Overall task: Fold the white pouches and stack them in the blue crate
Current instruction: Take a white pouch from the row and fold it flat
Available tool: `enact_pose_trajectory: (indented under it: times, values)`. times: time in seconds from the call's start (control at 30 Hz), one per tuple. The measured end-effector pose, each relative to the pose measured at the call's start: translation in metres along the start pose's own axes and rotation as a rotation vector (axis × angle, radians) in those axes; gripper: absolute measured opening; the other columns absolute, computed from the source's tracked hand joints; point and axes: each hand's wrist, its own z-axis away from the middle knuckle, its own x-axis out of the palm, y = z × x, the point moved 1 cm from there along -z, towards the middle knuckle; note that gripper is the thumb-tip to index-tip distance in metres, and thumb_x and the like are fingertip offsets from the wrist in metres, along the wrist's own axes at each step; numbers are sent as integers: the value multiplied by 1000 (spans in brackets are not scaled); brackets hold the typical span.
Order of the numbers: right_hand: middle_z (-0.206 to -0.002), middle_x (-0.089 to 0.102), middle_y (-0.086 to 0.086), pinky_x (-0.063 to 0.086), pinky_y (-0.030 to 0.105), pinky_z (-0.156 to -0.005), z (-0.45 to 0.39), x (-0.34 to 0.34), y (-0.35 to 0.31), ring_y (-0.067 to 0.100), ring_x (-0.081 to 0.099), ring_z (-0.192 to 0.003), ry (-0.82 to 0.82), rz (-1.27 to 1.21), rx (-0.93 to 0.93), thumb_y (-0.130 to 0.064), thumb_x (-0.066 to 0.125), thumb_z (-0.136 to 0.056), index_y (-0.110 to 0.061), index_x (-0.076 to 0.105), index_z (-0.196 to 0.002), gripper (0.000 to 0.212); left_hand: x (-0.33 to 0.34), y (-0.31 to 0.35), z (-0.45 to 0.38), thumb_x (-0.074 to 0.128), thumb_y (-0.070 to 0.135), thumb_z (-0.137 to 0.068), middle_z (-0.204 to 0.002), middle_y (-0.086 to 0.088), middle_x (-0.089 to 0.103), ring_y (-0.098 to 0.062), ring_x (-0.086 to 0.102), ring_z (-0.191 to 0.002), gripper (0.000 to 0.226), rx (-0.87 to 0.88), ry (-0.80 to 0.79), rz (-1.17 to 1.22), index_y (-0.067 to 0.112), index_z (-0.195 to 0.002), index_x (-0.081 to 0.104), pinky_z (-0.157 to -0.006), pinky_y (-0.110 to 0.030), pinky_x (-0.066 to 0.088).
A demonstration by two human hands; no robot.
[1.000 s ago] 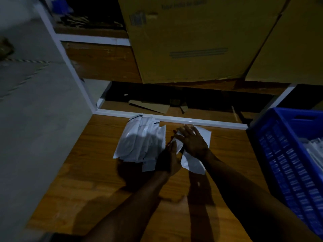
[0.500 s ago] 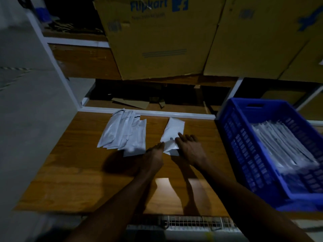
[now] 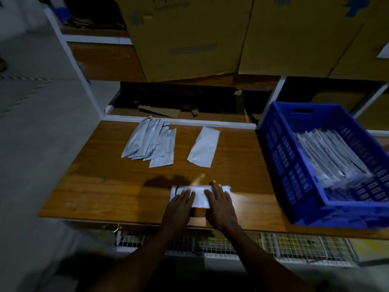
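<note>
White glossy pouch (image 3: 200, 196) flat on wood-grain table (image 3: 105, 186) | left hand (image 3: 179, 207), right hand (image 3: 221, 207) spread, pressing

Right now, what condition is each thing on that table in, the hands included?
Left hand: fingers straight, pressing flat on the near pouch.
Right hand: fingers straight, pressing flat on the same pouch.
Near pouch: lying crosswise at the table's front edge, under both hands.
Single pouch: lying flat, alone, untouched.
Fanned pile of pouches: overlapping, untouched.
Blue crate: open-topped, pouches stacked inside.
Wooden table: carries all of these.
</note>
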Motion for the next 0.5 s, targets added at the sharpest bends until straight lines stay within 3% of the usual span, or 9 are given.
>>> enact_pose_trajectory:
  times: [0.03,0.1,0.17,0.2,0.3,0.4,0.5]
  values:
    - [-163,-5,9,16,55,-120,2,3,-1,33,-1,-153,-14,0,-2,-26,55,-85,-18,29,-156,76,6,-1,3,88,9,-34,-133,-17,62,-29,64,-118,95,-23,-30,23,2,-127,66,-88,-44,58]
    - [-162,-13,3,5,52,-122,3,7,-1,28,-13,-152,-20,-22,-8,-43,42,-88,-21,14,-160,80,11,-1,4,82,20,-51,-150,-11,40,-29,51,-134,95,-43,-35,105,4,-140,54,-102,-48,51]
    - [-163,-16,-2,-4,47,-122,3,9,-2,21,-19,-151,-2,-59,2,-61,25,-89,-26,6,-160,81,11,3,3,54,37,-79,-162,-5,19,-26,25,-150,81,-114,-23,159,11,-154,35,-121,-47,26]
    - [-163,-16,-4,-5,46,-122,2,9,-4,18,-20,-151,11,-77,17,-66,18,-90,-28,5,-159,80,12,5,2,40,44,-85,-164,-5,16,-24,18,-152,77,-137,-3,162,15,-156,30,-123,-46,18]
    - [-165,-11,-8,-2,44,-123,-4,5,-9,14,-19,-151,57,-128,83,-64,4,-98,-33,8,-159,68,11,9,-6,31,51,-95,-165,-2,13,-19,11,-153,69,-142,69,187,20,-157,25,-124,-46,15]
    - [-164,-13,-8,-5,45,-123,-9,7,-12,14,-23,-150,53,-59,104,-56,7,-103,-35,5,-159,60,20,11,-12,24,52,-103,-164,3,0,-12,-1,-152,65,-177,36,140,24,-159,7,-125,-39,1]
    - [-164,-16,-5,-5,47,-123,-8,14,-11,15,-26,-149,47,-37,117,-51,8,-104,-34,3,-159,58,30,11,-15,24,49,-102,-165,-3,18,-19,12,-153,65,-192,20,53,21,-159,18,-122,-44,8]
